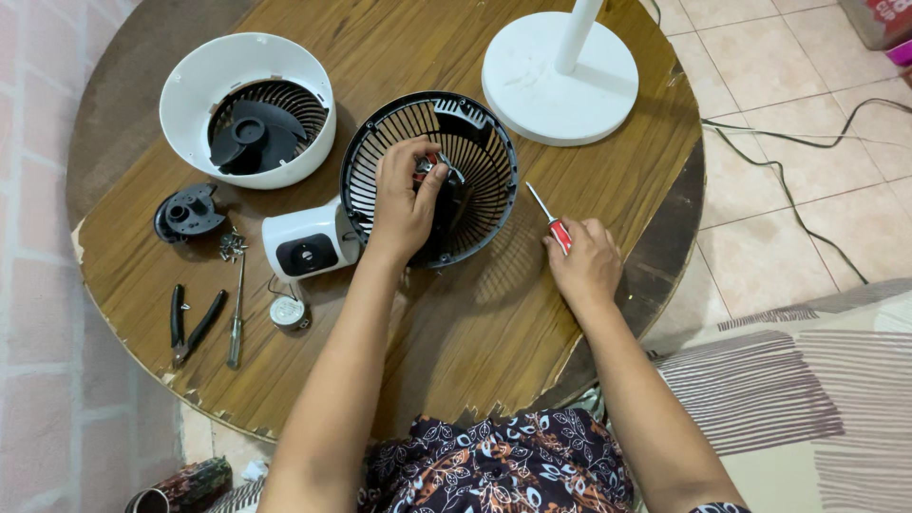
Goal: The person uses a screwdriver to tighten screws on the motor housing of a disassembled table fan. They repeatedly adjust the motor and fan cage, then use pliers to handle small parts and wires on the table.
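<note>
Right hand [584, 261] grips red-handled screwdriver [554, 223] on worn wood; left hand [404, 199] pinches motor parts inside ribbed black grille [366, 171]

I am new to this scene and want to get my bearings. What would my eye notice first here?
First, the black fan grille in the middle of the round wooden table, with the left hand reaching inside it. Just right of it, the right hand holds a red-handled screwdriver. At the far left stands a white fan housing, with pliers near the table's edge.
</note>
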